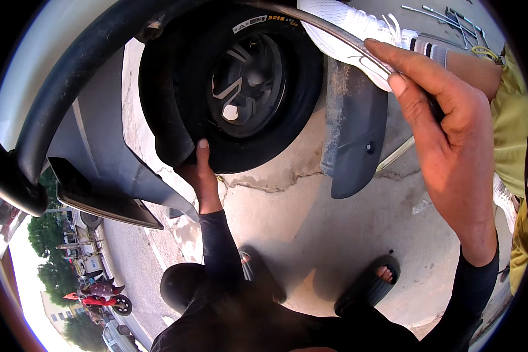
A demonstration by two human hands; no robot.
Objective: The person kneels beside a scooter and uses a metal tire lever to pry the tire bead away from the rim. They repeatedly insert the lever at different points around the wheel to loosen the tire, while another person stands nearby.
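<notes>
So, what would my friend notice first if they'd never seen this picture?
Probably the big black tyre around the dark spoked wheel, top middle, with the person's left hand at its lower edge. Next, perhaps, the bright white sneaker on another person's foot, just right of the tyre. The right hand looks huge on the right side, pinching a metal bar that crosses in front of the sneaker.

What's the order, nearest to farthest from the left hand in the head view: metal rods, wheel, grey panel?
1. Wheel: right at the left hand.
2. Grey panel: to its right.
3. Metal rods: far upper right.
</notes>
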